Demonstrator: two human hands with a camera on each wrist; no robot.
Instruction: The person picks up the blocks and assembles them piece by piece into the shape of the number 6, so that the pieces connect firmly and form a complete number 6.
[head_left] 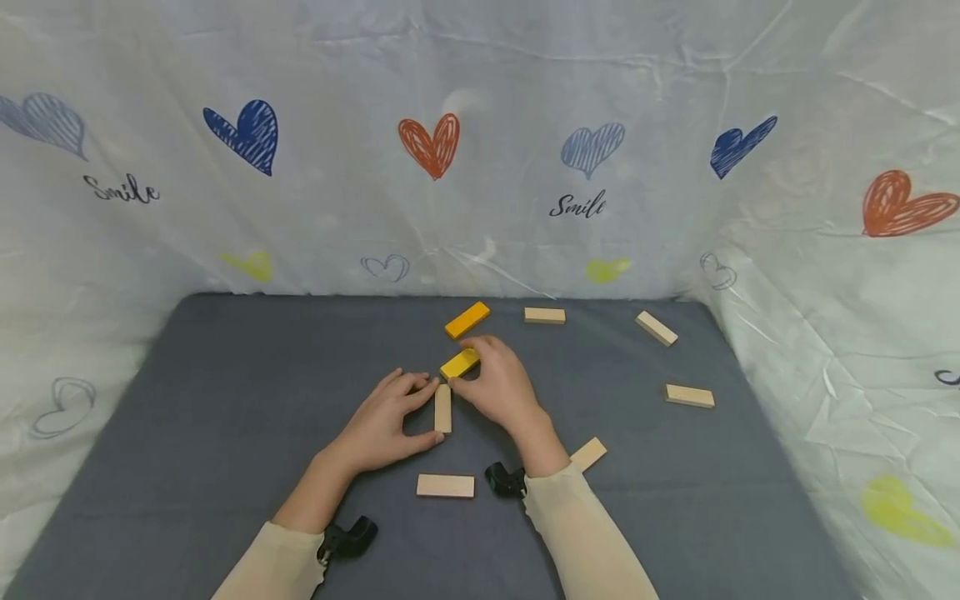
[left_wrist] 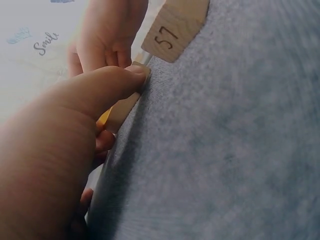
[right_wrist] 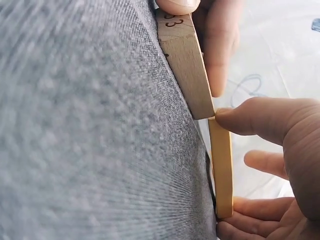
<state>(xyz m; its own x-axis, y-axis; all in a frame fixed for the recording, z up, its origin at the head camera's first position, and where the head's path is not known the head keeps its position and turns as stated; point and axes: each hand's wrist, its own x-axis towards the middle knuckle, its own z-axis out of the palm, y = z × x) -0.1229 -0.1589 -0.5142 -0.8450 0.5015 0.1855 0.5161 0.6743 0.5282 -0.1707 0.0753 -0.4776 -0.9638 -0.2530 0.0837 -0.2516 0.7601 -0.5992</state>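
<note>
My left hand (head_left: 386, 423) pinches a plain wooden block (head_left: 443, 409) end to end, thumb at the near end and index finger at the far end. The block lies lengthwise away from me on the grey cloth. Just beyond it, my right hand (head_left: 504, 385) grips a yellow wooden block (head_left: 459, 364) by its ends between thumb and fingers. The yellow block sits at a slant, its near end right at the plain block's far end. In the right wrist view, the plain block (right_wrist: 187, 75) shows dark digits on its end, and the yellow block (right_wrist: 221, 170) runs on from it.
An orange block (head_left: 467, 320) lies behind the yellow one. Nearer me is a plain block (head_left: 446, 486); another (head_left: 588, 455) is partly hidden by my right forearm. More plain blocks lie at the back (head_left: 544, 316) and right (head_left: 689, 396). A heart-printed curtain (head_left: 495, 75) hangs behind the table.
</note>
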